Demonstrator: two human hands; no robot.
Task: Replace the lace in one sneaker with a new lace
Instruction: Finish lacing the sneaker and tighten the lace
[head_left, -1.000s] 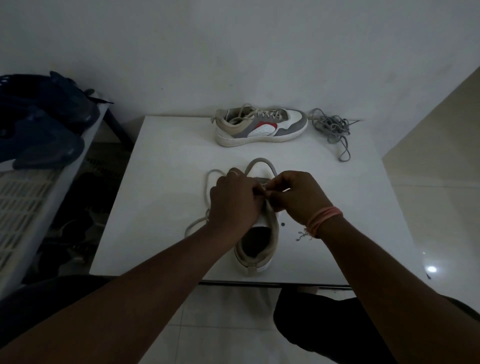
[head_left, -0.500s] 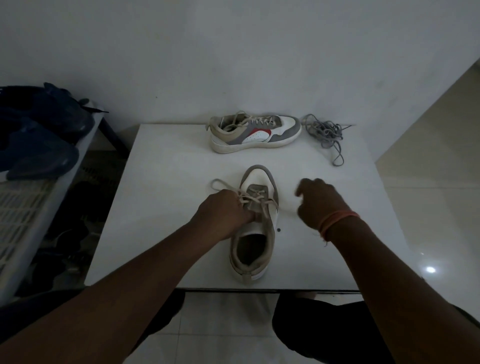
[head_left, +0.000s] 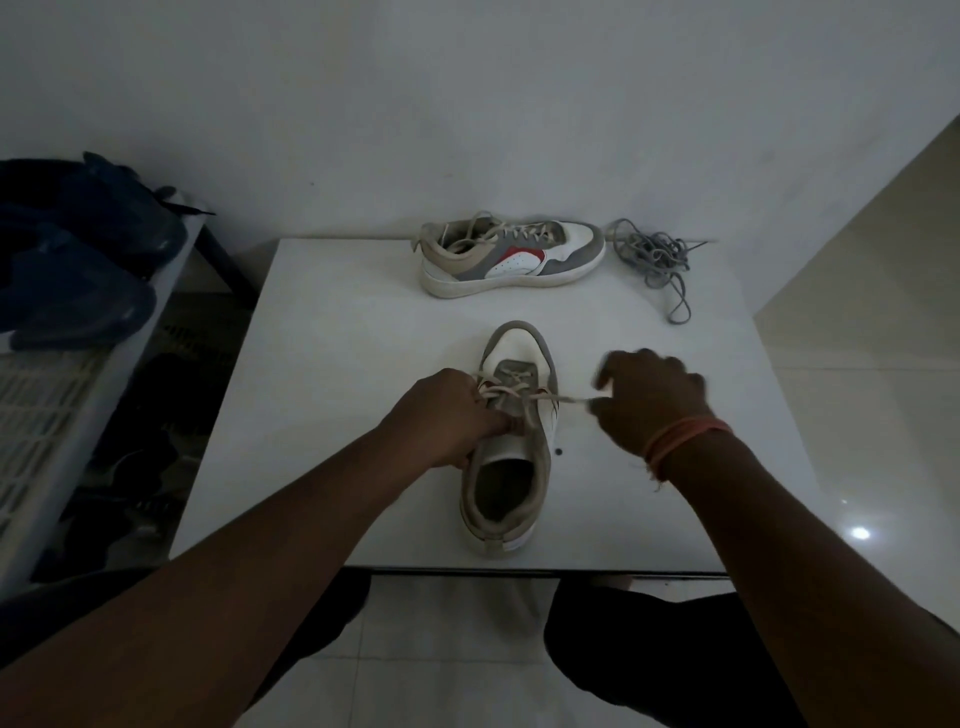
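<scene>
On the left, a dark bag (head_left: 67, 249) is lying on a side rack, playing no part. Your left hand (head_left: 447, 415) is gripping the near sneaker (head_left: 511, 441) at its lacing, fingers curled over the tongue area and pinning the beige lace (head_left: 524, 397) there; the sneaker is standing toe-away near the front of the white table (head_left: 332, 364). A second ago both hands were bunched together over the eyelets; now they are working apart. Your right hand (head_left: 649, 402) is moving out to the right of the sneaker, pinching a lace end, and the strand is running nearly taut from the eyelets to that hand. In my judgement you are drawing the old lace out, so the removal is under way but not done. At the far edge the second sneaker (head_left: 511, 257) is lying laced, and just to its right the grey lace (head_left: 657, 260) is waiting in a loose tangle, untouched.
</scene>
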